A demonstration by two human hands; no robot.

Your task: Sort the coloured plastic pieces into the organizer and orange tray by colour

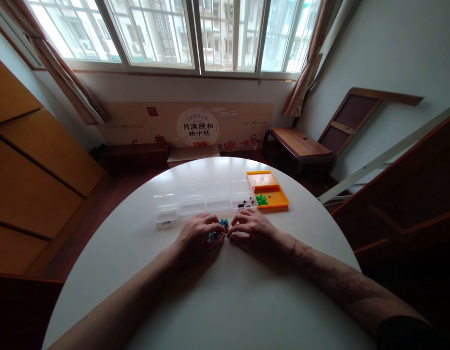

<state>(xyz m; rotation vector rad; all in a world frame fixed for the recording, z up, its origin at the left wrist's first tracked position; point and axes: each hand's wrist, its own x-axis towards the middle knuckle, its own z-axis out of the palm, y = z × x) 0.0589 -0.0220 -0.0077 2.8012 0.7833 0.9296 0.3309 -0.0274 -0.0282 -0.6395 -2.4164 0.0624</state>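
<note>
Both hands rest on a round white table [217, 301], fingertips meeting over a small heap of tiny coloured pieces [222, 225], mostly blue. My left hand [199, 236] curls around the left side of the heap, with a few pieces showing under its fingers. My right hand [256, 232] pinches at the heap's right edge. What exactly each finger grips is too small to tell. Just behind the hands lies a clear plastic compartment box [206, 200] holding a few dark pieces at its right end.
An orange tray [274, 197] with green pieces [262, 199] sits right of the clear box. A small clear lid or box [166, 218] lies at the left. Beyond the table stand a low wooden bench [298, 143], wooden cabinets at left, and a window.
</note>
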